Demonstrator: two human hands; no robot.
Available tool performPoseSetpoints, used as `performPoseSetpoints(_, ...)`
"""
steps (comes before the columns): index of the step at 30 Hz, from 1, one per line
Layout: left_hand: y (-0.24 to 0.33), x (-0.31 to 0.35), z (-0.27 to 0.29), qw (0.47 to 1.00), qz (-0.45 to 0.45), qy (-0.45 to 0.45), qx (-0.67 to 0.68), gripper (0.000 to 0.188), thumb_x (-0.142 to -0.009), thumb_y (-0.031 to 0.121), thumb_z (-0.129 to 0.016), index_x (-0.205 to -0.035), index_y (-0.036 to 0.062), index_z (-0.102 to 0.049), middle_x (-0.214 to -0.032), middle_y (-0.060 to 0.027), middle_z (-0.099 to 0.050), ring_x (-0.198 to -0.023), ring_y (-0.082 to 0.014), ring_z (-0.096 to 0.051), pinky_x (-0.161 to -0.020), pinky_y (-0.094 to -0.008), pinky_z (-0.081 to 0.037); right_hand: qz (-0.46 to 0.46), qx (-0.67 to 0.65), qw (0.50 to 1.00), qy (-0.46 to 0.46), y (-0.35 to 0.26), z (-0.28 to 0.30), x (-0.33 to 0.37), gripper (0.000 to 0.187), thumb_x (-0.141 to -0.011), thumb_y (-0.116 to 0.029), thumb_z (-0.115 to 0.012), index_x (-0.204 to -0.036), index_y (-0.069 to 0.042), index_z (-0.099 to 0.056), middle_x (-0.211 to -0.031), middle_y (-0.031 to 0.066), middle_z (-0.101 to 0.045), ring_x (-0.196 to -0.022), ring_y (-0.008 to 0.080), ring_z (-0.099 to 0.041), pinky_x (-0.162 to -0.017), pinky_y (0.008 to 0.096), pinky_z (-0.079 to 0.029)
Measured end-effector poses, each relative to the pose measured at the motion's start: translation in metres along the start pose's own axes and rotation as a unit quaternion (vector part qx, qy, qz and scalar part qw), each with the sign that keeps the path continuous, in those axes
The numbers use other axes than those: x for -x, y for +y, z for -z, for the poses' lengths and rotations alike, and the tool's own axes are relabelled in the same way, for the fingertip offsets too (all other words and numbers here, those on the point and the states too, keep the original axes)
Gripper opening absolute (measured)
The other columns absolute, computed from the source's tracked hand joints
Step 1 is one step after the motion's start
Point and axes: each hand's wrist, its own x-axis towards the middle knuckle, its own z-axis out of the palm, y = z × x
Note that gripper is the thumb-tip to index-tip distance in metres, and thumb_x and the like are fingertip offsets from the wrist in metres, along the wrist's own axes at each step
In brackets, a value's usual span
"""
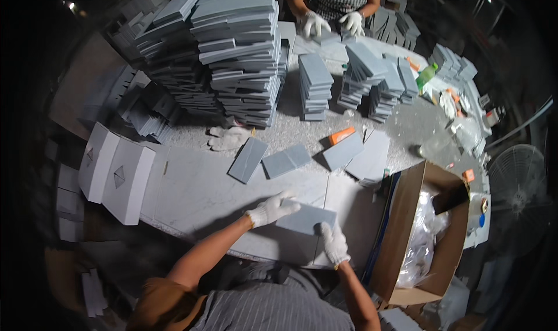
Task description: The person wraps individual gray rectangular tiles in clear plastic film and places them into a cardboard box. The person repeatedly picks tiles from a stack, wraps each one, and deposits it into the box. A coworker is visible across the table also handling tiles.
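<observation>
Between my two gloved hands is a grey rectangular stone tile [305,217], held above the marble-topped table. My left hand [272,209], in a white knitted glove, grips its left end. At the tile's right end, my right hand [333,244] has its gloved fingers closed on the edge. Beyond the held tile lie a loose grey tile [248,159] with a pale vein and another tile [287,160] beside it. Farther right, one more tile [343,151] leans near an orange block [342,135].
Tall tile stacks [238,58] rise at the back left, with shorter stacks [314,87] toward the right. An open cardboard box [401,238] holding clear plastic stands at my right. White cartons [125,180] sit at left. Across the table, a co-worker's gloved hands [315,24] handle tiles.
</observation>
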Motion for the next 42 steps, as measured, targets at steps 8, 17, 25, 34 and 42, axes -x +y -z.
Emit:
performPoseSetpoints(8, -0.062, 0.078, 0.061, 0.991, 0.027, 0.103, 0.087, 0.061, -0.093, 0.039, -0.066, -0.135, -0.0003, -0.05, -0.132, -0.0119, -0.058, -0.123, -0.018, -0.052, -0.104, -0.0302, -0.04, 0.059, 0.014, 0.99, -0.125, -0.064, -0.07, 0.002, 0.079, -0.092, -0.059, -0.051, -0.148, -0.005, -0.033, -0.128, 0.0289, -0.056, -0.114, 0.0453, -0.057, -0.096, 0.0464, -0.046)
performPoseSetpoints(17, -0.126, 0.213, 0.092, 0.895, 0.104, 0.391, 0.19, 0.059, -0.096, 0.043, -0.06, -0.137, 0.0023, -0.048, -0.127, -0.0057, -0.057, -0.115, -0.0124, -0.051, -0.1, -0.0282, -0.041, 0.202, 0.122, 0.932, -0.276, -0.159, -0.193, -0.027, 0.09, -0.09, -0.065, -0.05, -0.151, -0.004, -0.024, -0.121, 0.0296, -0.061, -0.109, 0.0435, -0.061, -0.09, 0.0458, -0.049)
performPoseSetpoints(25, -0.036, 0.214, 0.09, 0.772, 0.031, 0.527, -0.355, 0.06, -0.081, 0.029, -0.074, -0.133, 0.008, -0.052, -0.132, -0.0172, -0.05, -0.122, -0.0367, -0.046, -0.101, -0.0464, -0.039, 0.152, 0.038, 0.955, -0.252, -0.086, -0.165, -0.02, 0.085, -0.093, -0.043, -0.064, -0.153, -0.001, -0.02, -0.137, 0.0235, -0.054, -0.13, 0.0326, -0.051, -0.102, 0.0327, -0.043)
performPoseSetpoints(34, 0.065, 0.095, 0.002, 0.911, -0.304, 0.241, -0.141, 0.019, -0.081, 0.021, -0.074, -0.069, 0.0081, -0.066, -0.064, -0.0091, -0.059, -0.065, -0.0302, -0.058, -0.062, -0.0412, -0.046, 0.009, -0.3, 0.946, -0.119, -0.048, 0.011, 0.052, 0.052, -0.096, -0.024, -0.063, -0.136, 0.005, -0.046, -0.131, 0.0189, -0.057, -0.116, 0.0222, -0.059, -0.098, 0.0321, -0.048)
performPoseSetpoints(42, 0.097, 0.062, -0.132, 0.866, -0.392, -0.212, -0.224, 0.036, -0.088, 0.037, -0.065, -0.063, 0.0097, -0.066, -0.064, -0.0092, -0.062, -0.06, -0.0285, -0.061, -0.058, -0.0416, -0.047, 0.087, -0.432, 0.851, 0.285, 0.019, 0.168, 0.182, 0.029, -0.094, -0.012, -0.064, -0.119, 0.001, -0.056, -0.1, 0.0072, -0.065, -0.085, 0.0124, -0.064, -0.077, 0.0247, -0.055)
